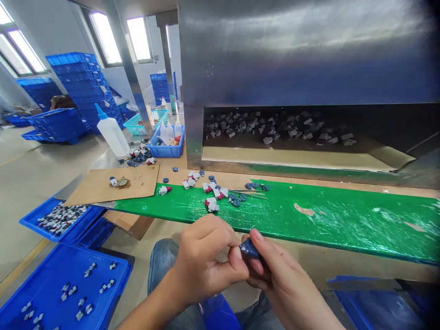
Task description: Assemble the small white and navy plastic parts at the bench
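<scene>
Just past the green bench edge, my right hand (278, 270) closes thumb and fingers round a small dark blue moulded piece (250, 248) with a pale spot at its left end. My left hand (209, 256) pinches right at that end; whatever lies between its fingertips is hidden. On the bench beyond my hands sit small white, red and blue pieces (212, 204) in a loose cluster. Dark blue pieces (235, 200) lie beside them, near thin metal rods (252, 194).
A metal hood (302, 59) stands over many pieces on brown paper (295, 160). At left are cardboard (144, 181) with a bottle cap (123, 182), a white squeeze bottle (113, 135) and a blue basket (167, 150). A blue tray (44, 284) with pieces stands low at left.
</scene>
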`<state>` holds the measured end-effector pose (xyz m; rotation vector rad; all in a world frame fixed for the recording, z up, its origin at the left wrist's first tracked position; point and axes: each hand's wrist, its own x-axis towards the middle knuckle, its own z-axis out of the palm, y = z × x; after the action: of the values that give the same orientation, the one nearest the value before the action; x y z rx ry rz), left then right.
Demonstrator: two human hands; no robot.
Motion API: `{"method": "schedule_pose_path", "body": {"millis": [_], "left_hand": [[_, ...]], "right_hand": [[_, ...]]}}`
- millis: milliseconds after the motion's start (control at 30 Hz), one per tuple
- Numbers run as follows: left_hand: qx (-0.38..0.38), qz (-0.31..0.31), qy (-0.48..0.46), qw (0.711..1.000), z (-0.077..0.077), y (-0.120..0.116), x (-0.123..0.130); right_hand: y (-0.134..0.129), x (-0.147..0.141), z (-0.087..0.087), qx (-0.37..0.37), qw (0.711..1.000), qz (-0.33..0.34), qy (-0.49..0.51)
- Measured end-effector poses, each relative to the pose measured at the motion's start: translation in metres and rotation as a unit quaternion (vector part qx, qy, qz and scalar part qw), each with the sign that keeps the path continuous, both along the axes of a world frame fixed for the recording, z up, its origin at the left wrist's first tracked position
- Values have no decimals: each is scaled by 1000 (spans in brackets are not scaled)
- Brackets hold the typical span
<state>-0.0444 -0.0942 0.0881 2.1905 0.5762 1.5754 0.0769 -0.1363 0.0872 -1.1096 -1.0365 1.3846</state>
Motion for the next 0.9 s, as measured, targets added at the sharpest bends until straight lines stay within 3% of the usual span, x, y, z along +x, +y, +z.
{"method": "schedule_pose_path", "body": {"millis": [100, 233, 367, 500, 733, 800, 900], "left_hand": [[-83, -18, 9, 996, 0, -2, -1], [-228, -85, 46, 969, 3, -6, -4], [-247, -121, 35, 961, 2, -7, -5], [-258, -96, 44, 960, -1, -6, -6], [-234, -37, 76, 969, -10, -7, -5], [-189, -6, 80, 979, -16, -7, -4], [-63, 50, 108, 991, -26, -5, -4]], "right_hand": [[1, 2, -1, 61, 994, -58, -75], [-2, 6, -3, 197, 942, -112, -248], [-4, 8, -4, 263, 902, -115, -324], [-3, 9, -3, 278, 890, -117, -341], [-3, 10, -10, 253, 891, -103, -362], [-2, 10, -15, 229, 903, -84, -354], [0, 9, -23, 172, 934, -50, -308]]}}
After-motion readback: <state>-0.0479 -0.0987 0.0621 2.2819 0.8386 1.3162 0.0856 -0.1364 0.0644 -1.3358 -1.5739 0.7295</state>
